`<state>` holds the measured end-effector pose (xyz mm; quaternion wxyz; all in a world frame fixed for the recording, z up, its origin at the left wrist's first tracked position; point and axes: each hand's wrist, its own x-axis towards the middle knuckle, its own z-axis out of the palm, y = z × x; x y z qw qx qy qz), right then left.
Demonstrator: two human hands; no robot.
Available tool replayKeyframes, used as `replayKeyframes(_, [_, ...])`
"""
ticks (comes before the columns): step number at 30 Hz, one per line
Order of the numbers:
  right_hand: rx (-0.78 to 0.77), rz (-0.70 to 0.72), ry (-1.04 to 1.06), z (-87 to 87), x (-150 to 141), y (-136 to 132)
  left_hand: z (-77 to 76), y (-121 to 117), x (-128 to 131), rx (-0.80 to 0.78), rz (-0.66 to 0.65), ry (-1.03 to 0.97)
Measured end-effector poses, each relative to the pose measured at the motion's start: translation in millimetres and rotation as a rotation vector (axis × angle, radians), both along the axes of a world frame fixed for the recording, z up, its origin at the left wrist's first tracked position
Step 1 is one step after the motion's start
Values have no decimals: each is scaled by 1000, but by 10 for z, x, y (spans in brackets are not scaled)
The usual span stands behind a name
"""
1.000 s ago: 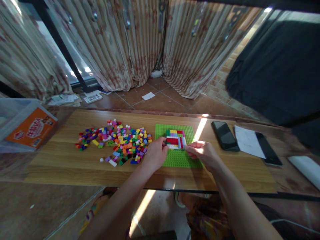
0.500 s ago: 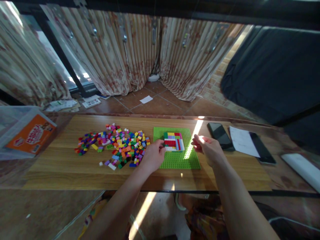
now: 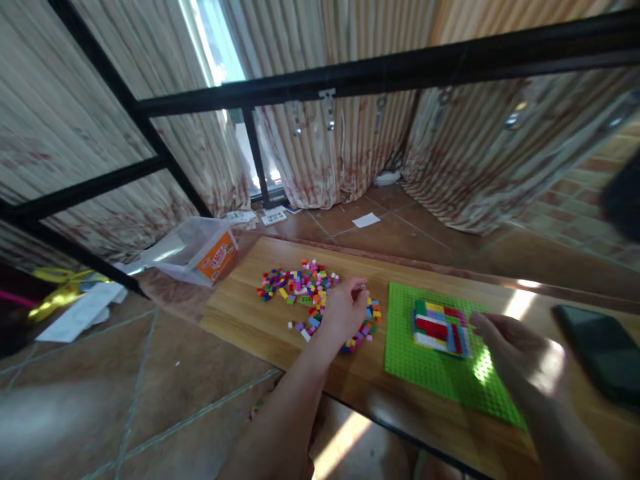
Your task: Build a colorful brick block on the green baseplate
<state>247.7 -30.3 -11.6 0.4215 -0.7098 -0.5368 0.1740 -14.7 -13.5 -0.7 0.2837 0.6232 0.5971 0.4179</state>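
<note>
Over the right part of a pile of small colourful toy bricks is my left hand, its fingers bent with a gap between thumb and forefinger. I see nothing held in it. A green baseplate lies to the right on the wooden table. On it stands a flat block of toy bricks in white, red, blue, yellow and green. My right hand hovers at the plate's right side, close beside the block. Motion blurs its fingers, so any brick in them cannot be made out.
A clear plastic box with an orange label stands beyond the table's left end. A dark phone lies at the right. Black metal bars cross in front of the curtains. Paper lies on the tiled floor.
The view has swung left. My left hand has left the brick block and moved over the loose pile. My right hand has drawn away from the block's right edge and stays near it.
</note>
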Motion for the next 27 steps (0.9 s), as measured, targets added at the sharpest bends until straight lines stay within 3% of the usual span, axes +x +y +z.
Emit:
replayKeyframes(3, [12,45,-198,-56,-83,32,35,97,-383,13,214,53])
replayKeyframes(7, [109,291,-379,-184,-146,86,71,131,-983,-49,502,217])
replayKeyframes(9, [123,360,-431,-264,-134,114,72,95,-1262,-124,554,274])
replayKeyframes(11, [106,383,-469,-325,-104,137,65,32,-1472,-187,546,330])
replayKeyframes(14, [74,376,-485,-368,-58,164,48,-73,-1616,-252,431,393])
replayKeyframes(18, [73,373,-509,-381,-28,188,27,-145,-1599,-307,338,456])
replayKeyframes(27, [134,339,-513,-312,-114,169,62,-125,-1481,-374,290,632])
